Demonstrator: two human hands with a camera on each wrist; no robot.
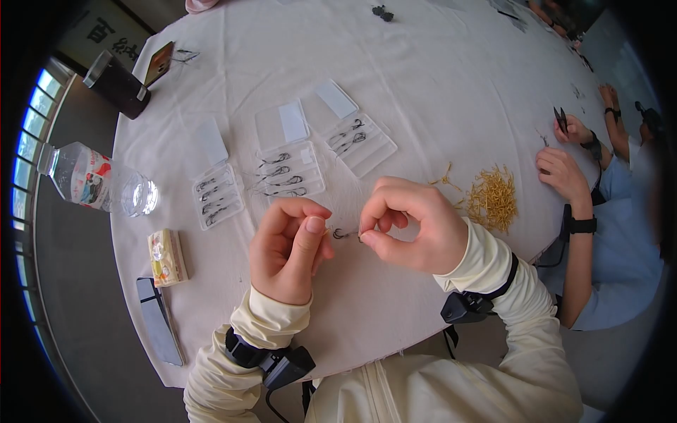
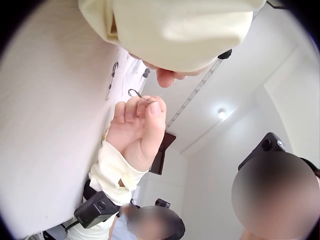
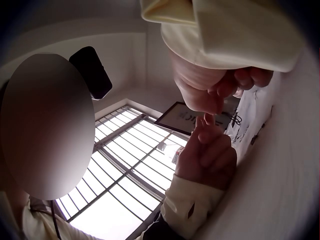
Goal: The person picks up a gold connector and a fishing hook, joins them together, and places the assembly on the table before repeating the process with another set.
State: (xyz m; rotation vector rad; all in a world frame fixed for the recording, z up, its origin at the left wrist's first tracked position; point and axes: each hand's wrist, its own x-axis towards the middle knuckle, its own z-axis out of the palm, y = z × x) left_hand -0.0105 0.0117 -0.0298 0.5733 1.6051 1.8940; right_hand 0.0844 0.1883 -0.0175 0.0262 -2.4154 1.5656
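Observation:
My right hand (image 1: 416, 225) pinches a dark hook (image 1: 338, 233) between thumb and forefinger, its curved end toward my left hand (image 1: 293, 250). In the left wrist view the same hook (image 2: 134, 93) sticks out from the right hand's (image 2: 137, 125) fingertips. Curled fingers and the thumb of my left hand seem to pinch a tiny pale or gold-coloured piece (image 2: 174, 80), mostly hidden. Both hands are raised, close together. The right wrist view has the right hand (image 3: 200, 85) above the left hand (image 3: 210, 155), fingertips near each other.
Clear cases (image 1: 289, 169) with dark hooks stand beyond the hands; a gold-coloured pile (image 1: 491, 199) lies right. Along the left are a water bottle (image 1: 95, 180), dark tumbler (image 1: 118, 84), tissue pack (image 1: 167, 257) and grey strip-like object (image 1: 160, 321). A person (image 1: 613, 261) works at the right.

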